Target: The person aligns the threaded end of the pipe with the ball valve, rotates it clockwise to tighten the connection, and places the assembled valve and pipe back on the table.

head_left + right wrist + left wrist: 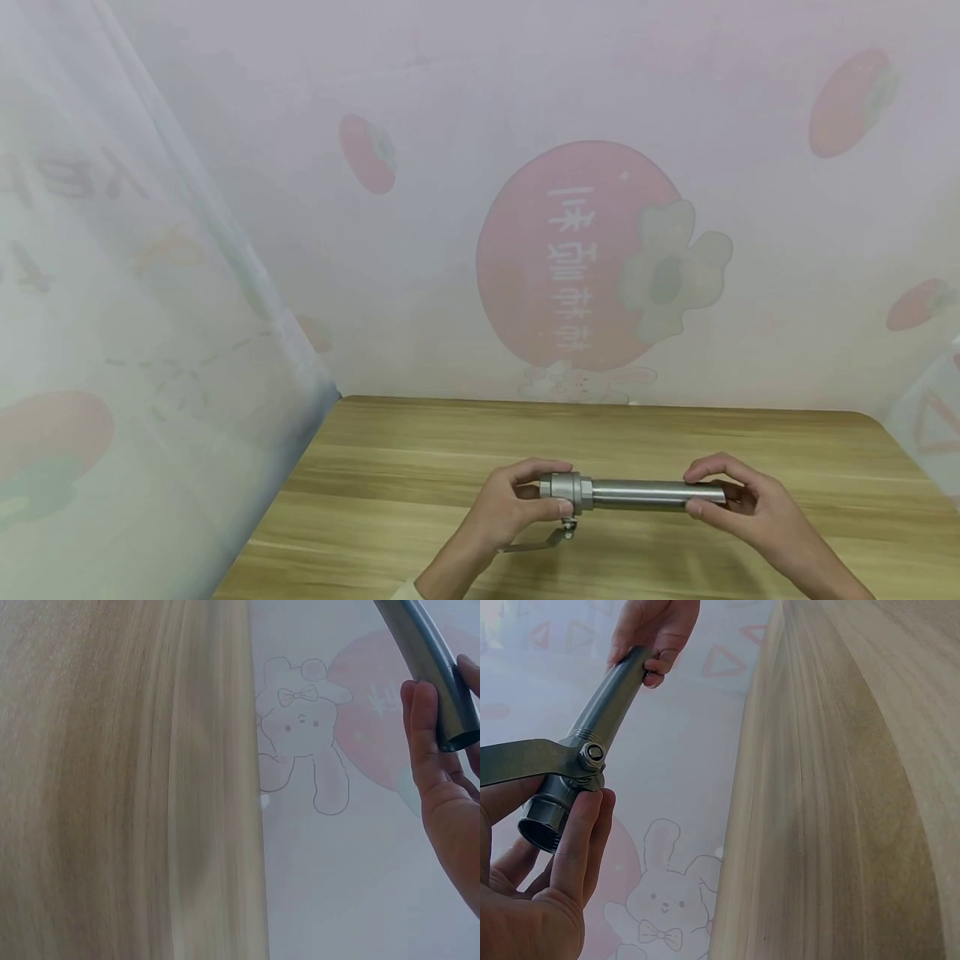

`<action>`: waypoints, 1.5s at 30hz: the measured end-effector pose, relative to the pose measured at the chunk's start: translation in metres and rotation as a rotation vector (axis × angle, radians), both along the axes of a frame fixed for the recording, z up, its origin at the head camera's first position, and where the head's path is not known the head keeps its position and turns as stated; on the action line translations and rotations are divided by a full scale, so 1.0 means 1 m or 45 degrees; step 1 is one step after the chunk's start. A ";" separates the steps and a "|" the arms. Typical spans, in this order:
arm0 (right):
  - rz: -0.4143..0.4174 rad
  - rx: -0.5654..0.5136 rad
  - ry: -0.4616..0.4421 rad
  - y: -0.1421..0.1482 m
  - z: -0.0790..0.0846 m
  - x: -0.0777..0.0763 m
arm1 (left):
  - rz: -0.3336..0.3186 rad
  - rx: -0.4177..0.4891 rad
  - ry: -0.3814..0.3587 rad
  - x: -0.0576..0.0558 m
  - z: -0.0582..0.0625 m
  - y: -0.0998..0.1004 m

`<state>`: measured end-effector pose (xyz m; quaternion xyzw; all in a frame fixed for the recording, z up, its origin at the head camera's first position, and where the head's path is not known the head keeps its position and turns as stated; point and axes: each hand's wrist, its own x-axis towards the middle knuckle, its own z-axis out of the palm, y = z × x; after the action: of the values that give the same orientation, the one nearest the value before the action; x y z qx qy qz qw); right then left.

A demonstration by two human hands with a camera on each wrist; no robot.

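Observation:
A metal ball valve (564, 492) and a straight steel pipe (641, 492) are joined end to end, held level above the wooden table. My left hand (504, 505) grips the valve body between thumb and fingers. The valve's lever (534, 547) slants down toward the left in the head view; the left wrist view shows the nut (592, 754) on its stem and the open threaded end. At the pipe's free end, my right hand (759, 507) pinches it between thumb and fingers. The right wrist view shows that hollow end of the pipe (435, 660).
Beneath the hands lies the wood-grain table (405, 475), its far corners rounded. Pale fabric (420, 275) printed with fruit and cartoon rabbits hangs behind the far edge. Another printed sheet (112, 317) hangs along the left side.

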<state>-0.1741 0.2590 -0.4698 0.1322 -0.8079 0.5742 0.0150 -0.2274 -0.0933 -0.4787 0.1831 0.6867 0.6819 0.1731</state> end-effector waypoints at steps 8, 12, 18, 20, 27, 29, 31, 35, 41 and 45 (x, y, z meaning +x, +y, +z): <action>0.057 -0.028 -0.078 0.002 0.001 0.001 | 0.012 -0.009 -0.012 0.000 0.001 0.000; 0.108 -0.013 -0.002 0.002 0.001 0.001 | 0.021 -0.010 -0.013 -0.001 0.000 -0.001; 0.174 -0.024 0.063 0.002 -0.001 -0.001 | 0.022 -0.002 -0.003 -0.002 -0.001 -0.001; 0.179 -0.040 0.053 0.002 -0.002 -0.001 | 0.018 0.001 -0.002 -0.002 -0.001 -0.001; 0.164 -0.044 0.082 0.004 -0.006 -0.003 | 0.026 0.001 -0.009 -0.001 0.000 -0.001; 0.147 -0.042 0.067 0.004 -0.006 -0.003 | 0.028 0.001 -0.012 -0.001 0.000 -0.001; 0.128 -0.038 0.043 0.004 -0.005 -0.002 | 0.031 0.000 -0.012 -0.001 0.000 -0.001; 0.101 -0.020 0.056 0.002 -0.003 -0.001 | 0.032 0.010 -0.013 -0.001 0.000 -0.001; 0.088 0.003 0.133 0.001 -0.001 -0.001 | 0.035 0.002 -0.012 -0.001 0.000 -0.001; 0.083 0.008 0.119 0.002 -0.001 -0.001 | 0.042 -0.012 -0.010 -0.001 0.000 -0.001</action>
<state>-0.1751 0.2609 -0.4708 0.1854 -0.8034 0.5649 0.0335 -0.2287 -0.0942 -0.4786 0.1681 0.6922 0.6821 0.1654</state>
